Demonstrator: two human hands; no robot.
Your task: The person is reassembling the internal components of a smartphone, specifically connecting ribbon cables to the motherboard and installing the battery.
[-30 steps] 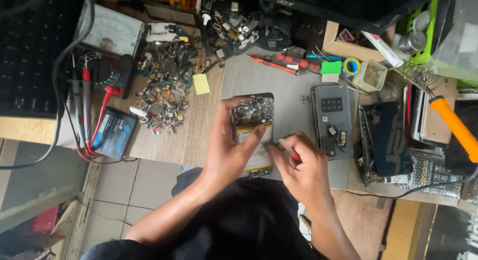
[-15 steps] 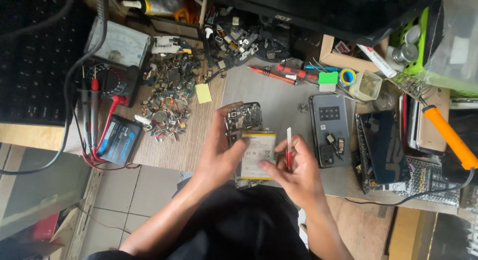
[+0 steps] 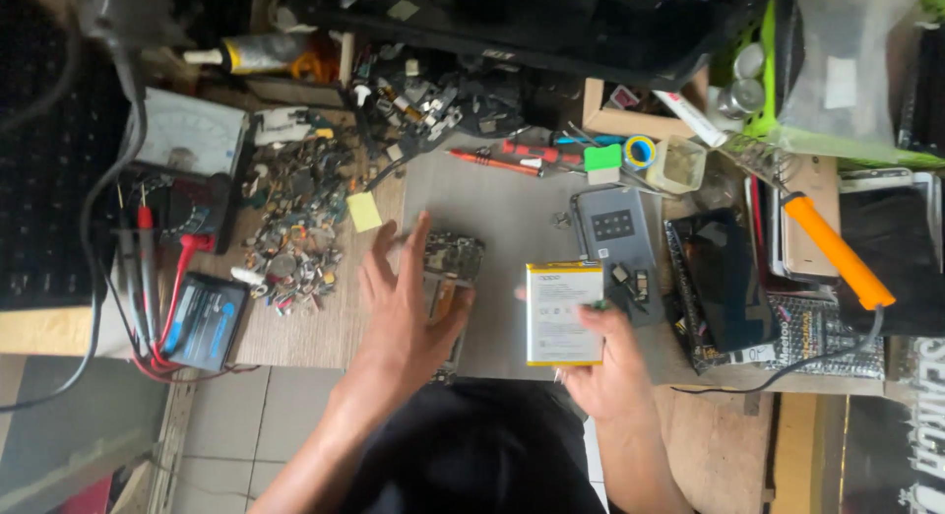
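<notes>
Battery (image 3: pixel 564 312) — flat, white, yellow-edged — pinched in right hand (image 3: pixel 612 368); left hand (image 3: pixel 406 312) spread.

— Where can your hands pass on this bench?

— The grey mat (image 3: pixel 512 204) has a bare strip between the opened phone (image 3: pixel 448 278) and the grey back cover (image 3: pixel 615 238); you can move there.

— What blocks the sides?

— Left, a heap of small metal parts (image 3: pixel 295 228) and a yellow note (image 3: pixel 364 211). Right, the dark screen panel (image 3: pixel 724 278) and the orange-handled soldering iron (image 3: pixel 837 248). At the far edge, red screwdrivers (image 3: pixel 512 158) crowd the mat.
</notes>
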